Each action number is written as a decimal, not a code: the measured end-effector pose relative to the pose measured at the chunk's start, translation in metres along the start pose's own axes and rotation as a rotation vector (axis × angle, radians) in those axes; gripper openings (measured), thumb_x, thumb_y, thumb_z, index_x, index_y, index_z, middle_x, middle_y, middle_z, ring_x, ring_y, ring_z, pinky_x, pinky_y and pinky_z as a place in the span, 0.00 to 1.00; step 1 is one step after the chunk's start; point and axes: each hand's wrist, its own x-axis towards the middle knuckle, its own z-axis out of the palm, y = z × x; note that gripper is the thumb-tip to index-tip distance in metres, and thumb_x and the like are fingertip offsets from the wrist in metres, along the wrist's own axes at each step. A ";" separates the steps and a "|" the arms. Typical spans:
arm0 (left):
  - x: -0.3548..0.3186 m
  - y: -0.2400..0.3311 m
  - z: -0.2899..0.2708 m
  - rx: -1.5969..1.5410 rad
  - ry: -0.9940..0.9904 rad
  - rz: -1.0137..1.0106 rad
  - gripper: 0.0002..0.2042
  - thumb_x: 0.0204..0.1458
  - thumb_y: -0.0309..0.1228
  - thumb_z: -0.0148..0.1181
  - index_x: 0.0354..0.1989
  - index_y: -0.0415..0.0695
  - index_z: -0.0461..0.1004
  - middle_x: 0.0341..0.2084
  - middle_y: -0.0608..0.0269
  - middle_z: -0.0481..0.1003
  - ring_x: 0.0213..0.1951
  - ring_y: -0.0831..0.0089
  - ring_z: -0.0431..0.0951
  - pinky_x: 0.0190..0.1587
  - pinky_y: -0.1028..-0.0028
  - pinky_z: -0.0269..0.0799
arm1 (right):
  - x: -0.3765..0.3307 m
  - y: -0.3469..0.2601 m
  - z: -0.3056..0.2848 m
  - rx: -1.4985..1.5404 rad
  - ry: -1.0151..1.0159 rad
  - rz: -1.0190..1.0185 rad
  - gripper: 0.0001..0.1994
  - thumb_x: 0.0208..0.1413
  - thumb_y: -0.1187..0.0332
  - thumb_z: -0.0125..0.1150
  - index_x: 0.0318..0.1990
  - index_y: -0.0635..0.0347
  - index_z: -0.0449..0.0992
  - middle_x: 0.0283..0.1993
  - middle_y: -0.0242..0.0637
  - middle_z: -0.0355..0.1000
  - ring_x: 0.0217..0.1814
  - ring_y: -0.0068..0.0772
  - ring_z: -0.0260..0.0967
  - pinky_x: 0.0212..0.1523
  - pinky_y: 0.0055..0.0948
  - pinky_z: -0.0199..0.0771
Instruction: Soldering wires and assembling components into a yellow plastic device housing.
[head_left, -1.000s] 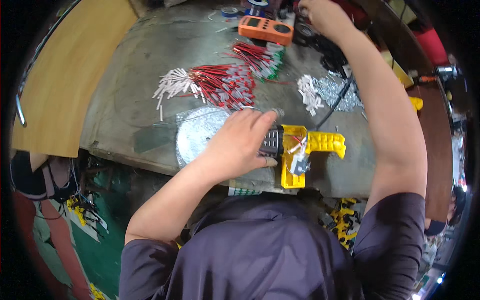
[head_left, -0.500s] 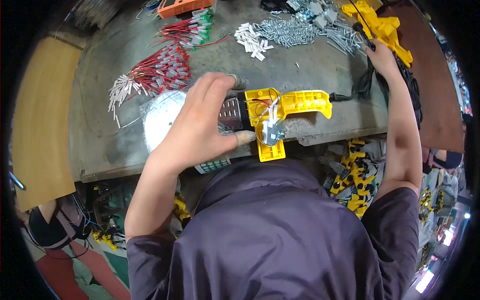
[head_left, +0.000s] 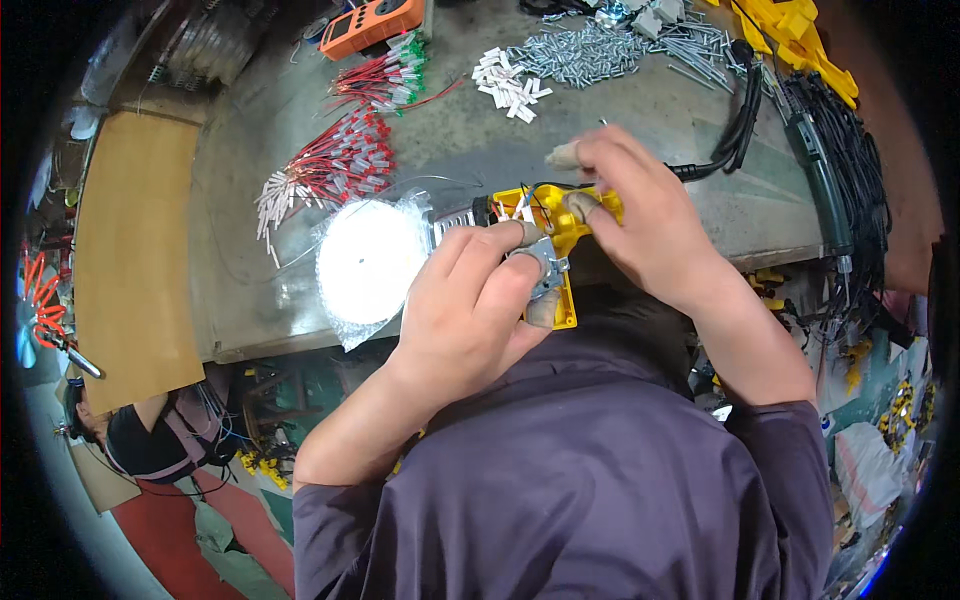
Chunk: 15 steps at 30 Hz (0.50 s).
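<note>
A yellow plastic half-shell housing (head_left: pixel 568 302) lies open side up at the bench's near edge, wires showing inside. My left hand (head_left: pixel 470 295) is closed on a small grey metal component (head_left: pixel 548 262) in the shell, its fingertips in pale finger cots. Over the shell's handle is my right hand (head_left: pixel 645 215), thumb and forefinger apart, thumb at the yellow plastic; no held thing shows between them. A black cord (head_left: pixel 725 160) runs to the handle and passes partly behind that hand. Left of the shell, a slotted metal piece (head_left: pixel 455 222) joins a round plate in clear plastic wrap (head_left: pixel 370 262).
Red wires with white sleeves (head_left: pixel 340 160) and green-tipped ones (head_left: pixel 400 75) lie at the left. Beyond are white sleeves (head_left: pixel 508 85), a screw pile (head_left: pixel 580 58) and an orange meter (head_left: pixel 372 25). At right are a screwdriver-like tool (head_left: pixel 822 180), black cords (head_left: pixel 855 150) and yellow shells (head_left: pixel 795 40).
My right hand has let go of the black cord at the far right and come left to the handle. My left hand has moved from the slotted metal piece onto the grey component.
</note>
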 end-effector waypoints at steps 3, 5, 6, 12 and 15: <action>-0.007 -0.005 0.001 -0.001 0.050 0.013 0.25 0.31 0.22 0.69 0.39 0.42 0.62 0.44 0.50 0.70 0.40 0.54 0.71 0.42 0.59 0.67 | 0.008 -0.004 0.010 -0.073 -0.013 -0.170 0.16 0.46 0.80 0.55 0.46 0.62 0.67 0.38 0.47 0.69 0.44 0.52 0.68 0.45 0.42 0.68; -0.009 -0.008 0.002 -0.017 0.074 0.023 0.26 0.31 0.23 0.70 0.39 0.42 0.61 0.43 0.49 0.70 0.40 0.54 0.71 0.42 0.59 0.67 | 0.010 -0.003 0.012 -0.026 -0.073 -0.086 0.16 0.46 0.80 0.54 0.45 0.63 0.66 0.39 0.48 0.69 0.44 0.52 0.67 0.45 0.43 0.68; -0.010 -0.009 0.002 -0.015 0.085 0.021 0.26 0.31 0.23 0.70 0.39 0.42 0.61 0.43 0.49 0.70 0.40 0.54 0.71 0.42 0.59 0.67 | 0.011 -0.002 0.013 0.021 -0.135 0.001 0.15 0.46 0.80 0.53 0.44 0.64 0.65 0.39 0.48 0.68 0.44 0.52 0.67 0.44 0.43 0.67; -0.001 -0.010 0.002 -0.029 0.066 0.029 0.25 0.30 0.24 0.70 0.36 0.41 0.61 0.42 0.47 0.69 0.39 0.52 0.71 0.41 0.59 0.68 | 0.024 0.003 -0.001 0.176 -0.315 0.028 0.13 0.44 0.81 0.53 0.40 0.65 0.67 0.37 0.42 0.66 0.41 0.42 0.67 0.41 0.35 0.67; -0.004 -0.009 0.005 -0.027 0.043 0.008 0.25 0.30 0.24 0.71 0.36 0.41 0.60 0.42 0.46 0.68 0.39 0.51 0.71 0.40 0.58 0.69 | 0.031 0.014 -0.011 0.236 -0.427 0.044 0.11 0.44 0.79 0.56 0.38 0.66 0.70 0.35 0.39 0.65 0.38 0.35 0.64 0.41 0.30 0.65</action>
